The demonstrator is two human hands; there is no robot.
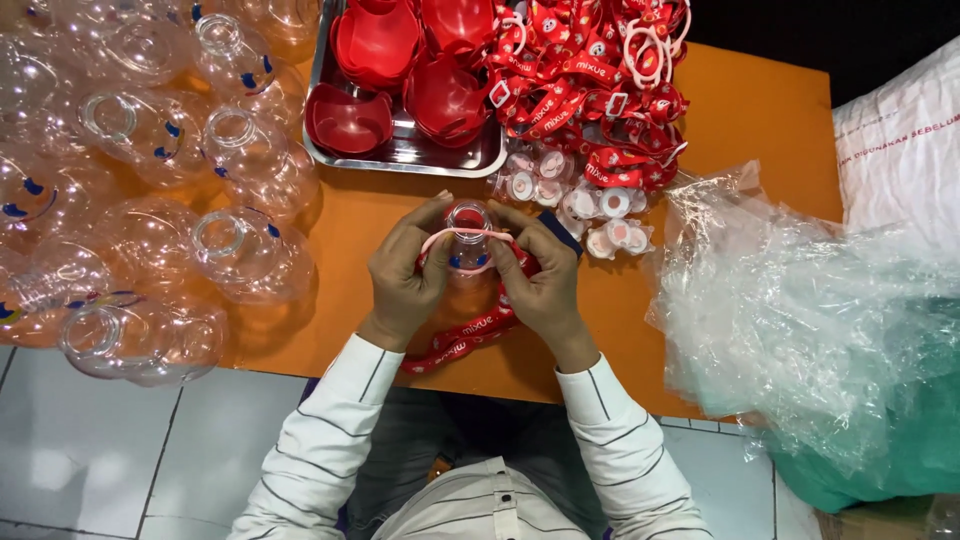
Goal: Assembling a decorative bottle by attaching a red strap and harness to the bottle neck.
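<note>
My left hand [403, 275] and my right hand [543, 280] meet over the orange table [760, 120]. Together they hold a clear plastic bottle [468, 232] upright, seen from above through its round mouth. A pale pink ring [470, 236] of a red printed strap [462, 338] is stretched across the bottle's neck between my thumbs and fingers. The strap's tail hangs down under my hands toward the table's near edge.
Several clear round bottles [240, 250] crowd the left of the table. A metal tray [405, 150] holds red cup-like parts [348, 118]. A heap of red straps [590, 70] and small white caps [600, 205] lie behind. Crumpled clear plastic bags [800, 320] sit right.
</note>
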